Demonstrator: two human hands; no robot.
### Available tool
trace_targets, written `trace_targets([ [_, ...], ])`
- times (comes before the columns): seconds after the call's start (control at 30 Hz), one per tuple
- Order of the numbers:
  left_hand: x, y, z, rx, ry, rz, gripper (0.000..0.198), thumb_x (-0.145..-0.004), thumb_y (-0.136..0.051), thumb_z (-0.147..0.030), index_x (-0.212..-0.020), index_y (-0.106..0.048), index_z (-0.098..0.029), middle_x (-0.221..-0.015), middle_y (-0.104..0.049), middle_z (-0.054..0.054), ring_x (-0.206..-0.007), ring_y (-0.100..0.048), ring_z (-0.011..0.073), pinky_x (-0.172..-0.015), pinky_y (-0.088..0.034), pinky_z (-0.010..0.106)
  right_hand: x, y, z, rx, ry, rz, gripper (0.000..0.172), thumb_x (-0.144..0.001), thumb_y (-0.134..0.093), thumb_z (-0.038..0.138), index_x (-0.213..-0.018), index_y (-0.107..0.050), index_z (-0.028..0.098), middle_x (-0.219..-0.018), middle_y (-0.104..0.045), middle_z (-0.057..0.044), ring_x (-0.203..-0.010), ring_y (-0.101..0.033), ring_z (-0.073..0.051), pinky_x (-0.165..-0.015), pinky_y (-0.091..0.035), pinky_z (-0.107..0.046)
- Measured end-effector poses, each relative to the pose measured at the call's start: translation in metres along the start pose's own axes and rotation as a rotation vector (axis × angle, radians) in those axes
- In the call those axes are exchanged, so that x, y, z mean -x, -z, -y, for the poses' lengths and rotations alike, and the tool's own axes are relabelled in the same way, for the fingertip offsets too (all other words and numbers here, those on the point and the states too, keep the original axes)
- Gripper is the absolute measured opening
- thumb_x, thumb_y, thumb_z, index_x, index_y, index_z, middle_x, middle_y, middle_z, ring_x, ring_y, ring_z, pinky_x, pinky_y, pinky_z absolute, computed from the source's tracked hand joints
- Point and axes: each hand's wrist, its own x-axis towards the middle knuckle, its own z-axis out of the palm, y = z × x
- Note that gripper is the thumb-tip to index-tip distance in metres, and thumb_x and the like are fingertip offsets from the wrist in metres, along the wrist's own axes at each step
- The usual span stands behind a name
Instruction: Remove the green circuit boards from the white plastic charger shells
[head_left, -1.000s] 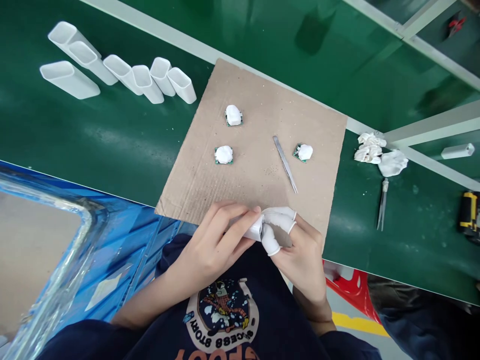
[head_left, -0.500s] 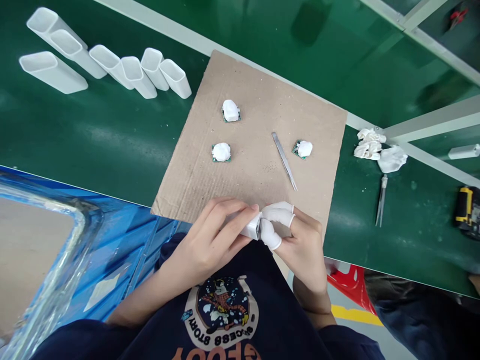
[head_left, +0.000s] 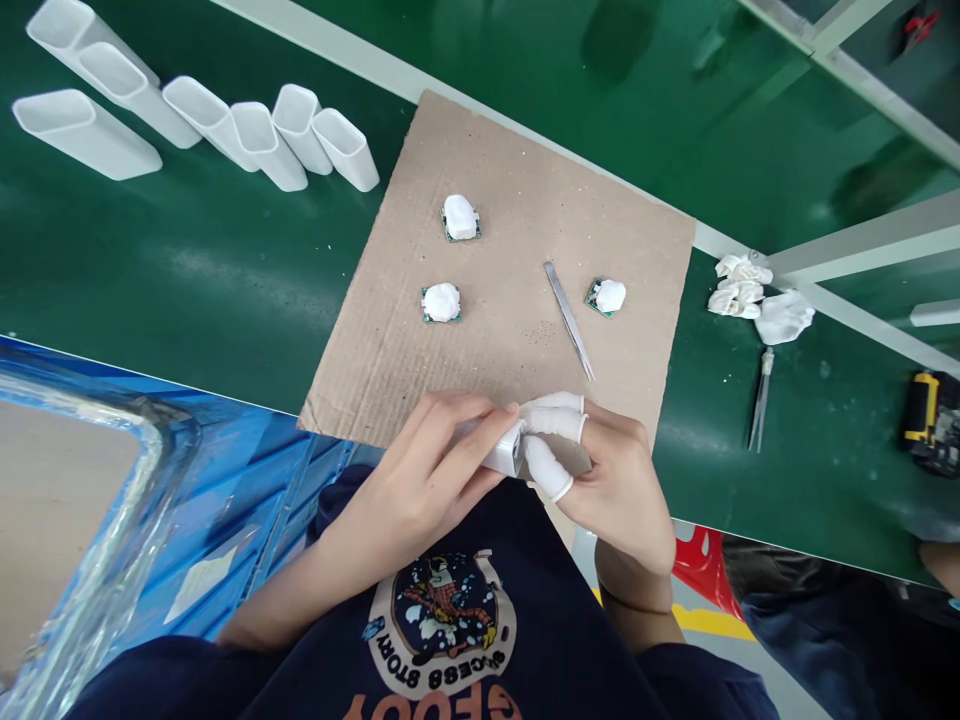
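My left hand (head_left: pixel 431 480) is wrapped round a small white rectangular plastic housing (head_left: pixel 507 452), its end facing right. My right hand (head_left: pixel 600 455), with white finger cots on thumb and fingers, pinches at that end; whatever lies between the fingertips is hidden. Both hands are over the near edge of a cardboard sheet (head_left: pixel 495 350). On the cardboard lie metal tweezers (head_left: pixel 568 320) and three small green circuit boards topped with white lumps: an upper-left board (head_left: pixel 460 218), a lower-left board (head_left: pixel 442 302) and a right board (head_left: pixel 606 296).
Several white hollow tubes (head_left: pixel 345 150) stand on the green table (head_left: pixel 225 270) at the left. Crumpled white finger cots (head_left: pixel 784 318) and a second pair of tweezers (head_left: pixel 760 400) lie right of the cardboard. A yellow-black tool (head_left: pixel 926 415) sits farther right, near another person's hand (head_left: pixel 943 565).
My right hand has turned slightly and its wrist has shifted right, the thumb drawing a little away from the fingers. My left hand keeps its hold on the housing.
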Motion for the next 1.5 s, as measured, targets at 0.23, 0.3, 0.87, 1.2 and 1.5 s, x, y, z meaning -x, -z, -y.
trace_targets([
  [0.23, -0.004, -0.003, -0.001, -0.062, -0.049, 0.005, 0.044, -0.087, -0.068, -0.003, -0.129, -0.056, 0.001, -0.111, -0.058, 0.015, -0.104, -0.056, 0.0243, -0.091, -0.055, 0.039, 0.002, -0.007, -0.003, 0.083, -0.020, -0.085, 0.015, -0.086, -0.059, 0.007, -0.083, -0.068, 0.018, -0.079, -0.066, 0.000, -0.081, -0.069, -0.013, -0.071, -0.051, -0.022],
  [0.3, -0.005, -0.004, -0.002, -0.069, -0.057, -0.001, 0.043, -0.087, -0.068, -0.002, -0.128, -0.057, 0.001, -0.110, -0.059, 0.015, -0.104, -0.056, 0.0245, -0.091, -0.056, 0.039, 0.003, -0.007, -0.003, 0.075, -0.035, -0.083, 0.015, -0.086, -0.060, 0.006, -0.082, -0.067, 0.019, -0.078, -0.065, 0.001, -0.079, -0.068, -0.013, -0.071, -0.050, -0.022],
  [0.87, -0.004, 0.001, -0.005, -0.096, -0.077, 0.031, 0.040, -0.088, -0.066, -0.003, -0.128, -0.057, 0.000, -0.109, -0.060, 0.016, -0.104, -0.058, 0.0263, -0.088, -0.058, 0.042, 0.004, -0.003, -0.002, 0.048, -0.049, -0.043, 0.019, -0.085, -0.056, 0.006, -0.074, -0.065, 0.019, -0.072, -0.062, 0.002, -0.068, -0.063, -0.011, -0.064, -0.047, -0.023],
  [1.2, 0.000, 0.001, 0.003, 0.033, 0.004, 0.045, 0.047, -0.095, -0.061, -0.013, -0.141, -0.049, -0.017, -0.113, -0.062, 0.013, -0.105, -0.063, 0.0230, -0.087, -0.060, 0.038, 0.003, 0.008, -0.005, -0.097, -0.045, 0.045, 0.019, -0.088, -0.061, 0.009, -0.089, -0.073, 0.024, -0.091, -0.075, 0.002, -0.082, -0.071, -0.013, -0.074, -0.054, -0.024],
  [1.5, -0.001, -0.003, 0.010, 0.120, 0.075, 0.026, 0.051, -0.093, -0.067, -0.017, -0.141, -0.051, -0.021, -0.117, -0.063, 0.012, -0.107, -0.064, 0.0224, -0.090, -0.059, 0.037, -0.004, 0.006, -0.004, -0.057, -0.082, 0.054, 0.015, -0.086, -0.062, 0.008, -0.087, -0.070, 0.021, -0.086, -0.073, 0.000, -0.080, -0.069, -0.014, -0.073, -0.053, -0.026],
])
